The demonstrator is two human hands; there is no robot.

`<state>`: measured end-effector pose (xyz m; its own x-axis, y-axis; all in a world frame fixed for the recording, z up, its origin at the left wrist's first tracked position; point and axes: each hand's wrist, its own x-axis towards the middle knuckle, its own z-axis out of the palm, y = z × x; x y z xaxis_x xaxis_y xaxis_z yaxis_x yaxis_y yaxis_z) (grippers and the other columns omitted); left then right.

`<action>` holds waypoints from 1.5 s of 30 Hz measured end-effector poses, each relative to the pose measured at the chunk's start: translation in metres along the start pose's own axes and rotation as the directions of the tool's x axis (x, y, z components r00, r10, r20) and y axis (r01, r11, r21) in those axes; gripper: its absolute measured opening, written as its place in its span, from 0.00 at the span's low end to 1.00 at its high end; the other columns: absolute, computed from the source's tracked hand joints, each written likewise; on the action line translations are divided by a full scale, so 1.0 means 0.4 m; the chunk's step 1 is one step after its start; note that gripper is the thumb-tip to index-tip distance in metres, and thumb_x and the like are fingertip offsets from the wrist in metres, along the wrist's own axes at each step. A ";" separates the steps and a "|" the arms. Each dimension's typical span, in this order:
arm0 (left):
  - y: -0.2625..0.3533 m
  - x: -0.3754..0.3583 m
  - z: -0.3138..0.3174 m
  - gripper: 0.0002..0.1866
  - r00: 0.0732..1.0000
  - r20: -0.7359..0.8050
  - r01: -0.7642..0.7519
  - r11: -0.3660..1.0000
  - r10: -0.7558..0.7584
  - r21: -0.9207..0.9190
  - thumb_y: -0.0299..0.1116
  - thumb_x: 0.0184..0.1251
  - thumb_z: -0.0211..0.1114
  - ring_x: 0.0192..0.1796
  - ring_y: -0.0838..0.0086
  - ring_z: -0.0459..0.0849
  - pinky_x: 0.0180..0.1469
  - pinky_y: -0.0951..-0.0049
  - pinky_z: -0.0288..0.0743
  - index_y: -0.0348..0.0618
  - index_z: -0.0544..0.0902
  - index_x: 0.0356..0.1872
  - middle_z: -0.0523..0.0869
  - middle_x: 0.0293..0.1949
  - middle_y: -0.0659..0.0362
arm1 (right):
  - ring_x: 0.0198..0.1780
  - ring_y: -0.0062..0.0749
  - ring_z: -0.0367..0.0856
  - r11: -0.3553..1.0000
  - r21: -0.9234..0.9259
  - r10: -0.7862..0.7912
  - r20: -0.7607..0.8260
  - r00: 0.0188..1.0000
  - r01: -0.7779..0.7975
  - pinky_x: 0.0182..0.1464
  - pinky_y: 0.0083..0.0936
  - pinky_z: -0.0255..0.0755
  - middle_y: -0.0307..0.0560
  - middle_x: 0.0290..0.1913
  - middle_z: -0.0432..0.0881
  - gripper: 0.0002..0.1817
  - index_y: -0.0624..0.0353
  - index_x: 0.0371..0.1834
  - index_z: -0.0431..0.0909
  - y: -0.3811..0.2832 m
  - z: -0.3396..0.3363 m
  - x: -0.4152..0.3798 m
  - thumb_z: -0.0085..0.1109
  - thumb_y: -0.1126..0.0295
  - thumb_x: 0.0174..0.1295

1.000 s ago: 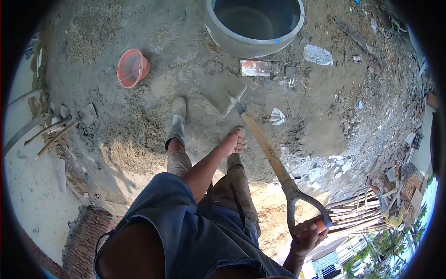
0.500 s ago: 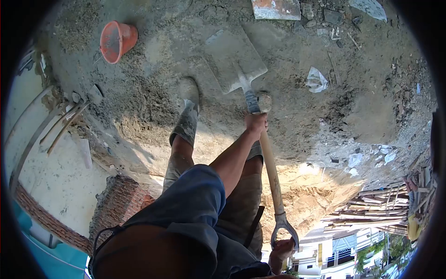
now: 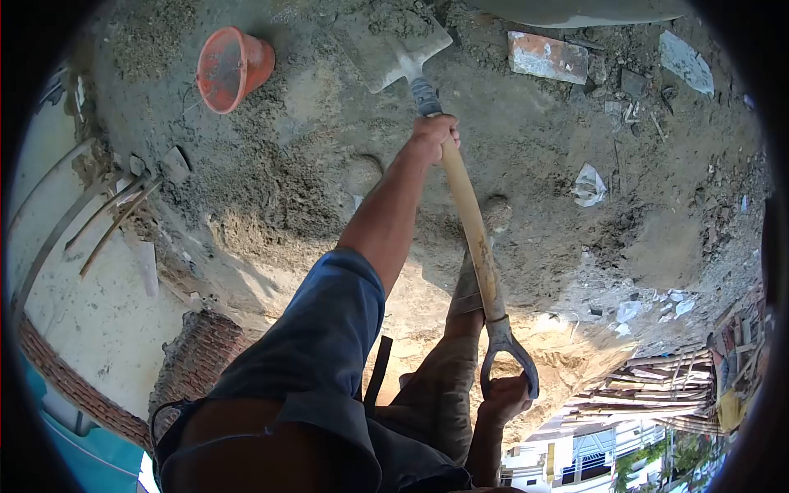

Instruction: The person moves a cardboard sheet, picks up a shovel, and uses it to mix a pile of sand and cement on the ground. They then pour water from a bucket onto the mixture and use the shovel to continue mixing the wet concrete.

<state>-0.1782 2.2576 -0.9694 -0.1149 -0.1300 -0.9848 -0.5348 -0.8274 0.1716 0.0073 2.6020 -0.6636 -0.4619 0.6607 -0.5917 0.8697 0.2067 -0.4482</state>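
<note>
A shovel [image 3: 465,197] with a pale wooden shaft and a metal D-shaped grip runs from my right side up to the top of the head view. My left hand [image 3: 435,135] is wrapped round the lower shaft, just above the grey wrapped joint. The D-grip sits in the closed fingers of my right hand [image 3: 506,396]. Grey wet mix [image 3: 407,20] lies on the far part of the flat blade [image 3: 385,72], which rests on or very close to the muddy ground. An orange bucket [image 3: 256,66] stands to the left of the blade.
A mortar-smeared brick [image 3: 549,57] and rubble lie beyond the blade on the right, beneath a large rounded rim [image 3: 583,12]. Long-handled tools [image 3: 123,222] lean by the left wall. A broken brick pillar [image 3: 193,366] stands near my left; stacked wood [image 3: 649,382] is at the right.
Both hands have pushed the shovel forward, away from my body. Its blade has slid toward the top of the view, and a heap of mix now shows on it.
</note>
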 end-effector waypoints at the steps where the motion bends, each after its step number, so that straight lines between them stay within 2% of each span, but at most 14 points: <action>1: 0.069 0.008 -0.001 0.06 1.000 -0.006 -0.015 1.000 0.015 -0.017 0.27 0.57 0.60 0.19 0.72 0.72 0.22 0.68 0.71 0.39 0.72 0.25 0.72 0.20 0.59 | 0.14 0.22 0.64 0.995 0.099 -0.021 0.006 1.000 0.020 0.16 0.20 0.61 0.39 0.12 0.64 0.10 0.58 0.21 0.61 -0.087 0.075 -0.024 0.48 0.69 0.55; 3: 0.157 0.032 -0.004 0.06 0.999 -0.003 -0.037 0.999 0.037 -0.039 0.28 0.59 0.59 0.20 0.72 0.71 0.23 0.68 0.71 0.40 0.71 0.26 0.71 0.20 0.59 | 0.12 0.18 0.60 0.980 0.195 0.023 0.027 0.999 -0.027 0.16 0.17 0.54 0.36 0.10 0.63 0.18 0.53 0.12 0.59 -0.215 0.163 -0.053 0.54 0.69 0.55; 6: 0.214 0.048 -0.005 0.06 0.993 0.058 -0.096 0.987 0.104 -0.132 0.27 0.57 0.60 0.19 0.71 0.73 0.22 0.69 0.72 0.38 0.72 0.26 0.73 0.19 0.58 | 0.13 0.16 0.58 0.977 0.162 -0.137 -0.007 0.990 0.137 0.16 0.17 0.50 0.33 0.11 0.61 0.17 0.53 0.15 0.61 -0.272 0.203 -0.027 0.58 0.67 0.55; 12: 0.099 -0.019 0.013 0.06 0.982 0.096 -0.141 0.966 0.165 -0.215 0.31 0.60 0.57 0.19 0.72 0.71 0.24 0.69 0.70 0.42 0.70 0.29 0.69 0.18 0.61 | 0.10 0.15 0.55 0.945 0.142 -0.288 -0.063 0.955 0.295 0.13 0.15 0.46 0.32 0.09 0.59 0.18 0.52 0.13 0.58 -0.225 0.084 0.059 0.53 0.70 0.57; 19: -0.113 -0.152 -0.111 0.09 0.929 0.367 0.205 0.769 0.041 -0.606 0.30 0.59 0.57 0.21 0.79 0.68 0.27 0.75 0.68 0.47 0.67 0.24 0.67 0.18 0.67 | 0.14 0.24 0.61 0.875 0.022 -0.483 -0.006 0.876 0.483 0.18 0.20 0.55 0.40 0.12 0.64 0.13 0.59 0.13 0.62 -0.196 -0.128 0.060 0.46 0.71 0.54; 21: -0.160 -0.200 -0.204 0.10 0.856 0.502 0.324 0.626 0.126 -0.709 0.30 0.61 0.55 0.22 0.82 0.67 0.28 0.78 0.67 0.49 0.66 0.21 0.66 0.19 0.69 | 0.20 0.28 0.65 0.539 -0.187 -0.807 0.166 0.567 0.821 0.23 0.26 0.60 0.41 0.17 0.65 0.11 0.61 0.17 0.64 -0.196 -0.165 0.056 0.48 0.71 0.55; 23: -0.220 -0.274 -0.300 0.10 0.788 0.532 0.327 0.521 0.310 -0.788 0.31 0.62 0.52 0.22 0.84 0.67 0.29 0.79 0.66 0.49 0.66 0.21 0.67 0.20 0.70 | 0.26 0.31 0.67 0.551 -0.237 -0.738 0.310 0.600 0.800 0.29 0.30 0.63 0.43 0.22 0.67 0.12 0.61 0.21 0.65 -0.191 -0.206 0.053 0.50 0.65 0.57; 25: -0.250 -0.328 -0.358 0.09 0.746 0.533 0.323 0.482 0.400 -0.814 0.31 0.63 0.51 0.22 0.85 0.67 0.30 0.80 0.66 0.49 0.67 0.22 0.67 0.20 0.70 | 0.26 0.32 0.68 0.478 -0.185 -0.759 0.405 0.510 0.859 0.30 0.29 0.63 0.44 0.23 0.68 0.14 0.61 0.23 0.66 -0.176 -0.220 0.058 0.50 0.61 0.57; 27: -0.264 -0.366 -0.378 0.08 0.577 0.482 0.348 0.336 0.660 -0.875 0.31 0.64 0.49 0.22 0.85 0.67 0.30 0.80 0.66 0.47 0.67 0.24 0.67 0.21 0.69 | 0.27 0.32 0.68 0.392 -0.119 -0.767 0.505 0.396 0.912 0.32 0.28 0.64 0.45 0.24 0.68 0.16 0.61 0.24 0.66 -0.165 -0.231 0.069 0.51 0.58 0.57; 29: -0.263 -0.352 -0.346 0.06 0.571 0.458 0.315 0.334 0.681 -0.888 0.31 0.64 0.50 0.22 0.85 0.68 0.30 0.79 0.66 0.45 0.68 0.27 0.67 0.21 0.69 | 0.28 0.33 0.69 0.498 -0.173 -0.687 0.519 0.508 0.850 0.34 0.28 0.65 0.46 0.25 0.69 0.18 0.61 0.25 0.67 -0.149 -0.248 0.080 0.49 0.55 0.58; 33: -0.293 -0.282 -0.168 0.05 0.806 0.516 0.224 0.659 0.289 -0.718 0.31 0.62 0.56 0.22 0.82 0.71 0.30 0.78 0.67 0.46 0.72 0.27 0.68 0.20 0.69 | 0.24 0.28 0.69 0.765 -0.285 -0.488 0.327 0.809 0.577 0.28 0.22 0.63 0.42 0.22 0.71 0.19 0.62 0.22 0.70 -0.089 -0.336 0.122 0.52 0.56 0.56; 37: -0.367 -0.266 0.046 0.06 0.969 0.211 0.196 0.916 -0.127 -0.349 0.27 0.55 0.62 0.17 0.75 0.70 0.21 0.70 0.68 0.43 0.72 0.25 0.70 0.18 0.62 | 0.10 0.23 0.63 0.984 0.040 -0.175 0.071 0.982 0.173 0.15 0.20 0.58 0.38 0.09 0.65 0.21 0.54 0.07 0.61 -0.064 -0.422 0.043 0.54 0.68 0.57; 39: -0.411 -0.271 0.098 0.06 0.976 0.134 0.207 0.931 -0.174 -0.301 0.25 0.52 0.62 0.15 0.73 0.70 0.18 0.69 0.67 0.41 0.72 0.23 0.71 0.16 0.61 | 0.09 0.22 0.60 0.999 0.029 -0.024 -0.153 0.988 0.029 0.13 0.19 0.57 0.36 0.09 0.63 0.23 0.52 0.07 0.57 -0.060 -0.438 -0.005 0.55 0.69 0.58; 45: -0.249 -0.206 -0.040 0.06 0.991 0.057 0.135 0.953 -0.124 -0.272 0.23 0.53 0.61 0.15 0.72 0.70 0.17 0.67 0.67 0.38 0.73 0.21 0.71 0.16 0.58 | 0.09 0.20 0.59 0.997 0.082 0.017 -0.252 0.968 0.004 0.13 0.20 0.56 0.35 0.09 0.62 0.18 0.49 0.14 0.60 -0.126 -0.220 -0.115 0.57 0.69 0.58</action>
<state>-0.1021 2.3420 -0.9057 -0.0951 0.0053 -0.9955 -0.2970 -0.9546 0.0233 0.0001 2.6246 -0.5549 -0.3885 0.8244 -0.4116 0.8507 0.1492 -0.5041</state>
